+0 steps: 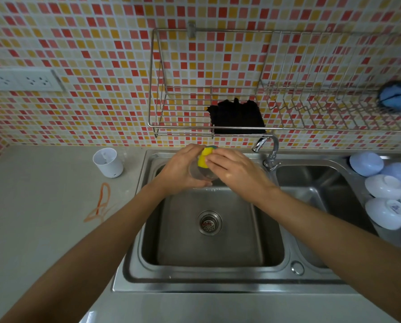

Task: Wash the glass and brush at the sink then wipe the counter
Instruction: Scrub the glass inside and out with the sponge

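Two hands work over the left basin of the sink (pixel 134 271). The left hand (pixel 181 169) wraps round the glass (pixel 200 174), tilted above the basin; the right hand (pixel 232 169) pinches a yellow sponge (pixel 203 159) at its rim. Wet glass looks light, slippery and breakable, so holding it round the body seems wisest. Both forearms reach forward, wrists angled inward.

Dim, even light; soft shadows; edges bowed and blurred.

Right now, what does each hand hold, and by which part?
Left hand holds the glass around its side; right hand pinches the yellow sponge at its rim.
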`<state>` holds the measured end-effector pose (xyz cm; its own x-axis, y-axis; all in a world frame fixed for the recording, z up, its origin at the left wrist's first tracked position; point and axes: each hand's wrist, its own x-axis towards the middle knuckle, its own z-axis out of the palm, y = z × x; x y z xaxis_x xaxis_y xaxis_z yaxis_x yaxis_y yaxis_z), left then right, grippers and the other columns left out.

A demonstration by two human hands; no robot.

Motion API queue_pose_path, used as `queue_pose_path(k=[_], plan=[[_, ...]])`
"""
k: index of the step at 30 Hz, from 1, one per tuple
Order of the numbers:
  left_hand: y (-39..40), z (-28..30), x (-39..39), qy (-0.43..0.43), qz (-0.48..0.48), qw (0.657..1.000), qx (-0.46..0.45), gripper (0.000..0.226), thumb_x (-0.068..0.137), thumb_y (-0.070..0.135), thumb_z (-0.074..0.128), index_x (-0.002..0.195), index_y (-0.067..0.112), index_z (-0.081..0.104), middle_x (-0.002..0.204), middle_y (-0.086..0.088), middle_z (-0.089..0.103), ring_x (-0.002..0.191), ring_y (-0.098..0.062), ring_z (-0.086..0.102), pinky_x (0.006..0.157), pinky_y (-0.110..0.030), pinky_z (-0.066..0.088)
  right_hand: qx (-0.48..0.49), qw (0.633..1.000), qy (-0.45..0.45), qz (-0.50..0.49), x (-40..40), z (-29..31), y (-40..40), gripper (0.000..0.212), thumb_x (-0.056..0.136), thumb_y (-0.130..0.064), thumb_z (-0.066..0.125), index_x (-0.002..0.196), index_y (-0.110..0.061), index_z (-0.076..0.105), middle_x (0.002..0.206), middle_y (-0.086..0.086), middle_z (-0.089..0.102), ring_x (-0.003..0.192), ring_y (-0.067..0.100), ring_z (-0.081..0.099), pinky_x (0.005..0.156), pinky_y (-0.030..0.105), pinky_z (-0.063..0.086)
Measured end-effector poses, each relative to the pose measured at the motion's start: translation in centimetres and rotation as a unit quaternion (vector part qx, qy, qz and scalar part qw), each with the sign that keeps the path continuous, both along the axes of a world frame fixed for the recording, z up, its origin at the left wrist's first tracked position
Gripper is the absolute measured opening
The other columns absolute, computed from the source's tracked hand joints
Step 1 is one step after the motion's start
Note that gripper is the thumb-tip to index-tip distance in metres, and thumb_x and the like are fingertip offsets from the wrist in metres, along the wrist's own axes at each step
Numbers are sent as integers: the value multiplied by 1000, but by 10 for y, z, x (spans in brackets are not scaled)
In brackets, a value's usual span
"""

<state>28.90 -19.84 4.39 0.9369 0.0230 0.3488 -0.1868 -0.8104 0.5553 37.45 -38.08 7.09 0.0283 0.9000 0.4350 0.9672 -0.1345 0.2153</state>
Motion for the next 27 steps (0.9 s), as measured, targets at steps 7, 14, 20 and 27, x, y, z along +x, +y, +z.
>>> queue_pose_path(k=[7, 14, 20, 27], plan=[[2, 1, 2, -10, 4, 999, 51, 81, 67, 40, 84, 135, 13, 49, 128, -2, 55, 118, -14, 49, 101, -28, 38, -55, 981, 172, -69, -16, -1, 5, 16, 81, -1, 58, 86, -10, 70, 89, 3, 71, 80, 25, 61, 80, 38, 51], [-1, -2, 1, -16, 16, 998, 60, 82, 66, 38, 85, 135, 12, 49, 130, -3, 55, 119, -12, 46, 102, -21, 32, -101, 979, 150, -95, -9, -3, 4, 16, 78, -2, 61, 84, -12, 72, 84, 5, 71, 78, 25, 58, 75, 37, 50], [-3, -5, -5, -20, 2, 997, 73, 78, 66, 33, 86, 131, 7, 52, 126, -7, 59, 116, -9, 46, 97, -5, 23, -40, 896, 422, -131, -18, 5, 3, 19, 91, -18, 61, 105, -17, 74, 99, -2, 74, 77, 3, 61, 73, 7, 41], [-9, -9, -3, -21, 15, 996, 80, 79, 68, 38, 84, 133, 11, 51, 129, -5, 57, 120, -14, 47, 101, -24, 34, -156, 969, 150, -118, -13, 1, 3, 19, 75, 0, 60, 89, -6, 72, 90, 10, 70, 92, 29, 57, 83, 41, 49]])
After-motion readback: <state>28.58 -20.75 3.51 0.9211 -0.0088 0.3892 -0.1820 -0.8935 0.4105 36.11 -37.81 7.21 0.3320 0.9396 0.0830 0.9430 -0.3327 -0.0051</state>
